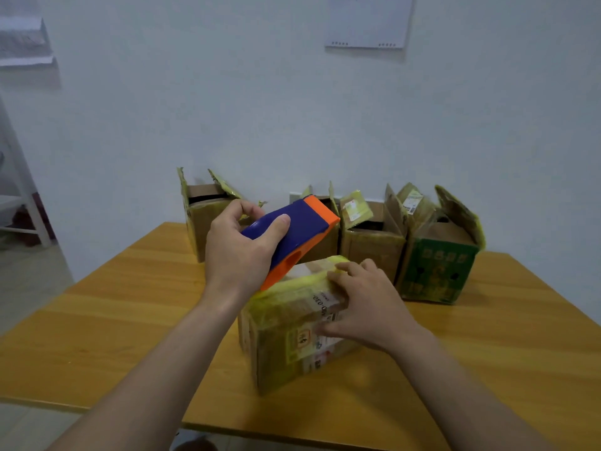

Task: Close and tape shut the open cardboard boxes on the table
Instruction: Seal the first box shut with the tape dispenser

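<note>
Taping the near box. The left hand [237, 255] grips a blue-and-orange tape dispenser [299, 229], its lower orange end at the left edge of the box top; whether they touch cannot be told. The closed box [286, 323] stands mid-table [130, 320]. The right hand [367, 307] lies spread flat over the box's right top edge, holding nothing. Best practice is to press the flaps level and draw the dispenser straight along the seam. Open boxes [374, 245] wait along the far edge.

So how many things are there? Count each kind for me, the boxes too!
Open brown cardboard boxes: 3
Open green cardboard box: 1
Closed cardboard box: 1
Tape dispenser: 1
Total: 6
</note>
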A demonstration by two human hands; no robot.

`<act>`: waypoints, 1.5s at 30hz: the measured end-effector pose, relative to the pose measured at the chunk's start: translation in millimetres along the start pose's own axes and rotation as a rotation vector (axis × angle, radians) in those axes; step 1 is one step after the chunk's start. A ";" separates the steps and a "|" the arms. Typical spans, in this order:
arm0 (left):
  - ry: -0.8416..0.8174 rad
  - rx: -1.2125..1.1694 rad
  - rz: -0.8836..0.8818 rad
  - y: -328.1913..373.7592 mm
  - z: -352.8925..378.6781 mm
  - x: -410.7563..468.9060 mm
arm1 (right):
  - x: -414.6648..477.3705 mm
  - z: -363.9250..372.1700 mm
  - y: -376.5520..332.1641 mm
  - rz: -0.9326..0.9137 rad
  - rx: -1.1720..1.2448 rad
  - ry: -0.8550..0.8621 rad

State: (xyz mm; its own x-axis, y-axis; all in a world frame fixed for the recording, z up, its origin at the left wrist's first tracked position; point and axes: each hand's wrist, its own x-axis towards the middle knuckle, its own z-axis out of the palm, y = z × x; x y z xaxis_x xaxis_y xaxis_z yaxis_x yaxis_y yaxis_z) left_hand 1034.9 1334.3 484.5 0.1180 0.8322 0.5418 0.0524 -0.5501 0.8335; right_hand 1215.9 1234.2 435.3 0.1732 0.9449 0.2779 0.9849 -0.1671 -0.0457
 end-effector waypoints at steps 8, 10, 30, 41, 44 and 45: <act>-0.040 -0.130 -0.105 -4.1 4.4 -10.0 | -15.6 -1.3 8.6 0.126 0.026 0.053; -0.061 -0.144 -0.086 2.1 5.6 -13.8 | -20.7 -5.4 5.7 0.157 -0.092 0.104; -0.146 -0.297 -0.190 16.9 -27.3 -21.2 | -67.7 4.8 11.0 -0.157 0.220 0.065; -0.261 -0.328 -0.206 8.8 -48.9 -15.7 | -49.3 15.4 -20.1 -0.163 0.262 0.105; -0.234 -0.336 -0.214 4.7 -47.0 -14.4 | -48.7 25.2 -9.3 -0.174 0.294 0.163; -0.234 -0.339 -0.216 2.8 -45.9 -14.8 | -47.5 30.9 -8.6 -0.154 0.304 0.197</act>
State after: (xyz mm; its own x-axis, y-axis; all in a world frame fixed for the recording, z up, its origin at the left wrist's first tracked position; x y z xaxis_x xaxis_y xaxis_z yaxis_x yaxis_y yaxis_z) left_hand 987.8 1323.6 483.8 0.3628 0.8656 0.3451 -0.2219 -0.2794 0.9342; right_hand 1199.3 1199.4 392.8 0.0485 0.8754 0.4810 0.9605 0.0913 -0.2629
